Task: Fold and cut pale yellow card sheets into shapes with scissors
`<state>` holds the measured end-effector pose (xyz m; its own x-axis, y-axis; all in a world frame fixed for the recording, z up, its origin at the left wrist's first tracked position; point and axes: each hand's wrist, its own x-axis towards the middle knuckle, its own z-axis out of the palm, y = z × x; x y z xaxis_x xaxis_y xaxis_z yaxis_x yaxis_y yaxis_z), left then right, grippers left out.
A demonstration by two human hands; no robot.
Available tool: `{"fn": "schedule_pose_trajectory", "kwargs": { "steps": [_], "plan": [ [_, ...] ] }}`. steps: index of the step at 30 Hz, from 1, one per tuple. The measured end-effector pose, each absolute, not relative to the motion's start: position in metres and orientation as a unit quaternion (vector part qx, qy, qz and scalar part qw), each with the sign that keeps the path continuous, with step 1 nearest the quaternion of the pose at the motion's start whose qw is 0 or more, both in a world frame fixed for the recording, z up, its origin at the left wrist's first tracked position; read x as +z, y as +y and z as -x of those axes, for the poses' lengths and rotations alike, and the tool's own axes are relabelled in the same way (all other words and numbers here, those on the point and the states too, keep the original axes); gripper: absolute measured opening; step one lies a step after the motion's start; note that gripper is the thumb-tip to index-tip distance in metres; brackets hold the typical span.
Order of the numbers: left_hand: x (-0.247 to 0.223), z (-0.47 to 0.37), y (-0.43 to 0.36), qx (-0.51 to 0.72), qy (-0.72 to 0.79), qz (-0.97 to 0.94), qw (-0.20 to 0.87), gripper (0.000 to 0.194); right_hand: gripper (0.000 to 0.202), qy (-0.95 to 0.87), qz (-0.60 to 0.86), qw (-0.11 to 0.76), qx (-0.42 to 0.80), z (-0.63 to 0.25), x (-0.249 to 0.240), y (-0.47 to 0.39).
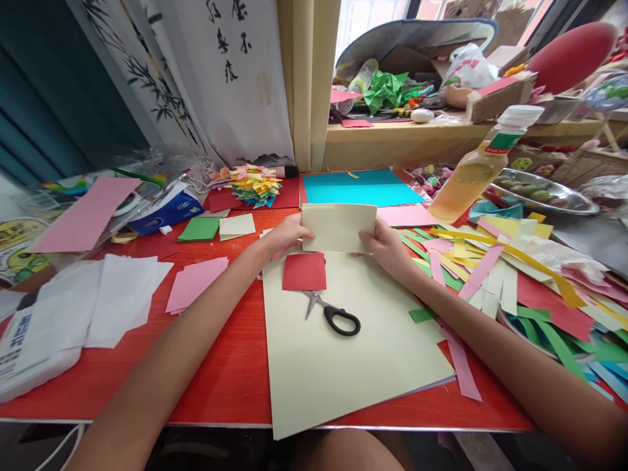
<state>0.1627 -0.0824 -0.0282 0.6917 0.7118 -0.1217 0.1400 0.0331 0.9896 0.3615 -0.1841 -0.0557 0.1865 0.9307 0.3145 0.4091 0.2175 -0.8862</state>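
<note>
A cream paper rectangle (338, 227) is held up between both hands, above the top of a large cream sheet (363, 366). My left hand (288, 237) pinches its left edge, and my right hand (385, 245) grips the right edge. Just below lies a red paper square (304, 272) on the large sheet. Scissors with black handles (342, 320) rest there too, their blades parted and their tips beside the square's lower edge.
On the red table (220, 386), pink squares (196, 282), a green square (199, 229) and a folded-paper cluster (256, 185) lie left. At right are paper strips (483, 261), a leaning bottle (471, 170) and a metal tray (544, 191). Blue paper (360, 188) lies behind.
</note>
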Motion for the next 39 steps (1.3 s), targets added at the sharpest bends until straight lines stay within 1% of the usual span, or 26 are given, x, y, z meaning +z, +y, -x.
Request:
{"fn": "schedule_pose_trajectory", "kwargs": {
  "steps": [2,5,8,11,15,20,22,26,28,30,32,36,37,39],
  "plan": [
    [-0.025,-0.161,-0.083,0.204,0.317,-0.666,0.643,0.031,0.032,-0.552,0.548,0.547,0.31,-0.361,-0.054,-0.185],
    [-0.025,-0.162,-0.084,0.196,0.294,-0.677,0.646,0.028,0.031,-0.529,0.513,0.579,0.348,-0.361,-0.05,-0.186],
    [-0.026,-0.164,-0.085,0.21,0.29,-0.688,0.632,0.018,0.03,-0.521,0.495,0.579,0.385,-0.361,-0.049,-0.187],
    [-0.022,-0.164,-0.086,0.204,0.303,-0.692,0.622,0.013,0.029,-0.506,0.501,0.57,0.409,-0.361,-0.049,-0.188],
    [-0.011,-0.161,-0.088,0.179,0.327,-0.714,0.592,0.013,0.026,-0.488,0.509,0.576,0.412,-0.358,-0.05,-0.19],
    [-0.001,-0.157,-0.089,0.141,0.374,-0.724,0.562,0.022,0.026,-0.476,0.516,0.582,0.409,-0.354,-0.05,-0.19],
    [0.003,-0.153,-0.087,0.106,0.37,-0.757,0.528,0.025,0.027,-0.478,0.52,0.581,0.404,-0.355,-0.051,-0.189],
    [0.012,-0.141,-0.083,-0.013,0.333,-0.857,0.392,0.024,0.029,-0.492,0.527,0.579,0.381,-0.359,-0.057,-0.186],
    [0.012,-0.138,-0.083,-0.068,0.314,-0.886,0.335,0.03,0.032,-0.496,0.529,0.579,0.372,-0.36,-0.059,-0.186],
    [0.01,-0.138,-0.085,-0.097,0.305,-0.899,0.3,0.033,0.037,-0.499,0.529,0.578,0.37,-0.361,-0.059,-0.185],
    [0.01,-0.14,-0.088,-0.101,0.316,-0.893,0.304,0.029,0.041,-0.5,0.53,0.577,0.369,-0.361,-0.06,-0.186],
    [0.019,-0.14,-0.091,-0.023,0.352,-0.835,0.423,0.024,0.039,-0.503,0.54,0.568,0.363,-0.36,-0.06,-0.187],
    [0.022,-0.14,-0.091,0.0,0.352,-0.828,0.438,0.025,0.039,-0.505,0.543,0.566,0.361,-0.359,-0.06,-0.187],
    [0.028,-0.139,-0.089,0.05,0.344,-0.833,0.431,0.032,0.04,-0.51,0.544,0.56,0.361,-0.358,-0.06,-0.187]
  ]
}}
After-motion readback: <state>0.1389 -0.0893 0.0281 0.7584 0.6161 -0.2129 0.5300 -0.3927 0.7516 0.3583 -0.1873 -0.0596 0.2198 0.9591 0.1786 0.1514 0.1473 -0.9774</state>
